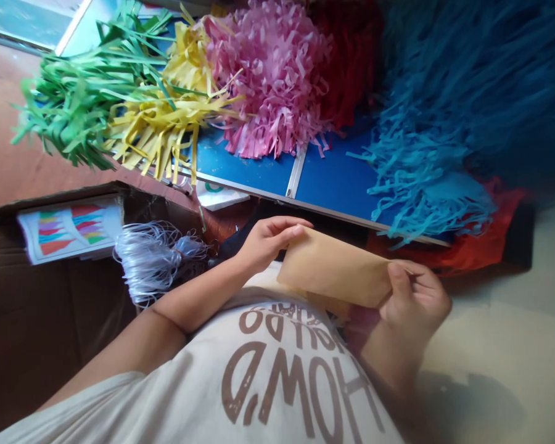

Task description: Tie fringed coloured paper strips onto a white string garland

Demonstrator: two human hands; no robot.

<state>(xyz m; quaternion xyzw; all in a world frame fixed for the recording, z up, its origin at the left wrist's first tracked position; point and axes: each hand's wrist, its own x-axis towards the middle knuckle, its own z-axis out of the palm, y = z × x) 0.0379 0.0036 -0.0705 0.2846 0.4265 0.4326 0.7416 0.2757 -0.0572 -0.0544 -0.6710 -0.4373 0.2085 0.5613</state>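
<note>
Between my two hands is a flat, rectangular piece of tan paper (335, 268), held in front of my shirt; I cannot tell whether it is an envelope or a folded sheet. My left hand (275, 242) pinches its upper left corner between thumb and fingers. At the opposite end my right hand (414, 295) grips the right edge, thumb on top and fingers curled behind. The paper slopes down slightly to the right. Just beyond it runs the near edge of a blue table (254, 161).
Fringed paper bunches in green (83, 92), yellow (166, 120), pink (271, 74), red (346, 61) and blue (425, 166) lie along the table. On the left, a cardboard box (37, 320) stands near a bundle of white strings (150, 259) and a sheet printed with coloured tassels (71, 228).
</note>
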